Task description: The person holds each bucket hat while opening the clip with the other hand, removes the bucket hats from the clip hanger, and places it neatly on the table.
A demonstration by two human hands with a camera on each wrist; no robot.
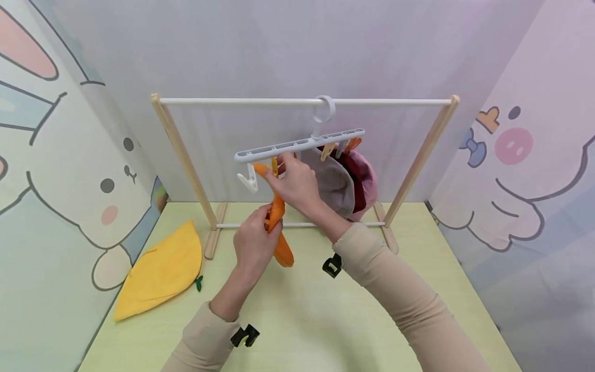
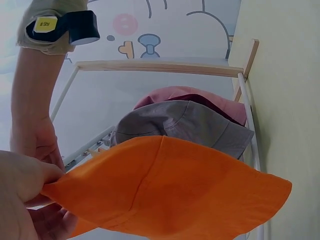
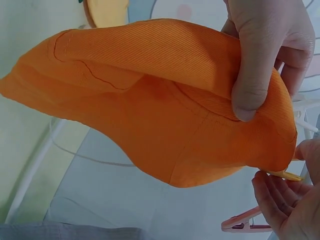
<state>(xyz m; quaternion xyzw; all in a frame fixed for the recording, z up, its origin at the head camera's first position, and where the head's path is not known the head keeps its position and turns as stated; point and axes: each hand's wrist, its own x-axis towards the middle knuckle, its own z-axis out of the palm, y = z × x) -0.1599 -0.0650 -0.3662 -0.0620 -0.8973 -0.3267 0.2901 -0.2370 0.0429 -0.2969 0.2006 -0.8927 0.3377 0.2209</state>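
An orange bucket hat [image 2: 170, 185] hangs beneath the white hanger [image 1: 279, 148]. My left hand [image 1: 255, 243] grips its brim, the thumb pressed on the cloth in the right wrist view. Up at the hanger, my right hand [image 1: 297, 183] pinches a yellow clothespin [image 3: 286, 175] at the edge of the hat. Left of that, a white clothespin [image 1: 249, 179] dangles from the hanger's end. Several hats hang on the right side: a grey one [image 1: 331, 183], a dark red one [image 1: 357, 188] and a pink one [image 1: 370, 181].
A wooden-legged rack with a white top bar [image 1: 241, 102] carries the hanger by its ring hook [image 1: 331, 108]. On the table [image 1: 297, 330] at left lies a yellow hat [image 1: 162, 274] with a small green leaf [image 1: 199, 283]. Printed curtains stand around the table.
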